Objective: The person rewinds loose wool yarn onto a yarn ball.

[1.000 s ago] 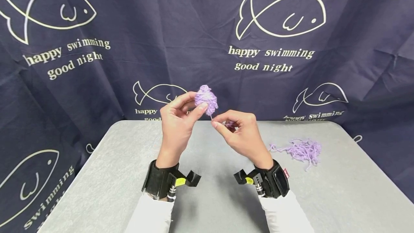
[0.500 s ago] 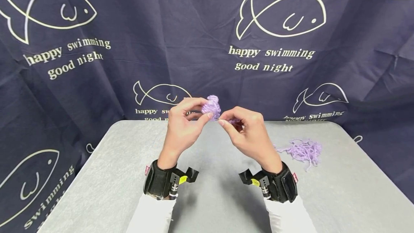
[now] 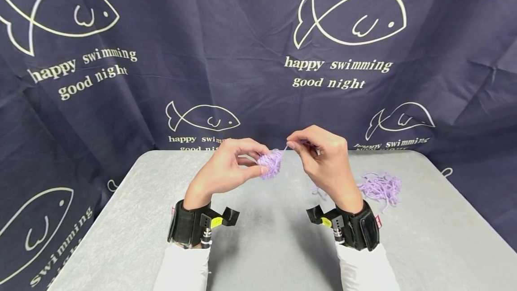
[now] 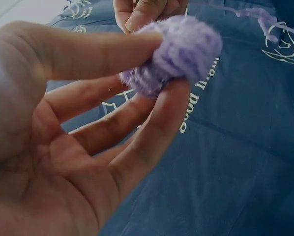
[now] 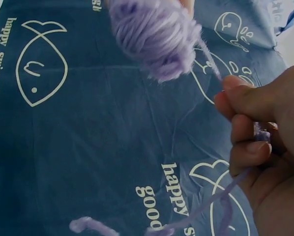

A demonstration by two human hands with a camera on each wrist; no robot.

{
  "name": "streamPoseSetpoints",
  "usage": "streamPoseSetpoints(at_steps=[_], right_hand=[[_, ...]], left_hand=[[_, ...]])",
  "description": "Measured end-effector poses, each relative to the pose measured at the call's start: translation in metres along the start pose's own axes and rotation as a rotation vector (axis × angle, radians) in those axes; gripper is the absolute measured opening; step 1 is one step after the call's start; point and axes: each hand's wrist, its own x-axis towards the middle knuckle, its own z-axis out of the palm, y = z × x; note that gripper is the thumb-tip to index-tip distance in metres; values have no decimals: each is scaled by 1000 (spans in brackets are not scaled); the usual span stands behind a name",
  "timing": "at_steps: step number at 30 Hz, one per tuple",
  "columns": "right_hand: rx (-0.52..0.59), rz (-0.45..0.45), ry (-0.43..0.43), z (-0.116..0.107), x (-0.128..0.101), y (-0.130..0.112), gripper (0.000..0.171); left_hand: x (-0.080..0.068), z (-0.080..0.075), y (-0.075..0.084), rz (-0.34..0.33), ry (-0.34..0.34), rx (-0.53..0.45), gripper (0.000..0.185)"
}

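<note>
A: Where's the ball of yarn (image 3: 270, 163) right now?

B: Up off the table (image 3: 121, 219), held at the tips of the left hand (image 3: 226, 169). The thumb lies over the top and two fingertips (image 4: 176, 93) prop it from below, a light pinch with the other fingers loose beneath.

A: And the right hand (image 3: 323, 160)?

B: Just beside the ball, on its far side from the left palm. Thumb and forefinger are closed tight on the strand (image 5: 208, 58) that runs out of the ball; the rest of that strand trails down behind the curled fingers.

A: How would it handle, do you think?

B: Very light and soft, I'd say. It squashes under the fingertips, so a gentle pinch across its middle is enough; squeeze harder and the wraps may slide off. The strand is thin and limp, best nipped close to the ball between two fingertips.

A: Anything else nearby?

B: A loose heap of yarn (image 3: 379, 187) lies on the table, well beyond the right wrist.
</note>
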Motion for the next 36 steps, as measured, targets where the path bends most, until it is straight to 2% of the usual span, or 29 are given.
streamPoseSetpoints(at_steps=[3, 6, 9, 12, 14, 15, 19, 21, 24, 31, 36], right_hand=[[-1, -15, 32, 0, 0, 3, 4], [1, -19, 56, 1, 0, 6, 16], [18, -10, 69, 2, -1, 9, 24], [52, 14, 63, 5, -2, 12, 12], [71, 40, 44, 7, -3, 13, 2], [81, 54, 32, 9, -4, 13, 3], [100, 94, -21, 15, -7, 14, 12], [110, 104, -44, 17, -8, 14, 15], [127, 112, -78, 20, -10, 13, 15], [181, 119, -139, 24, -10, 7, 10], [192, 82, -141, 27, -9, 1, 12]], left_hand=[[-1, -1, 1, 17, -62, -17, 26], [-2, -3, 2, 44, -116, -55, 26], [-3, -4, 3, 69, -167, -151, 26], [-3, -4, 4, 104, -182, -257, 27], [-3, -3, 5, 128, -164, -339, 28], [-3, -2, 5, 141, -147, -378, 29], [1, 4, 5, 209, -10, -498, 34], [4, 7, 5, 245, 81, -515, 40], [7, 9, 7, 274, 220, -491, 44], [13, 12, 7, 259, 513, -416, 38], [16, 15, 2, 225, 672, -304, 33]])
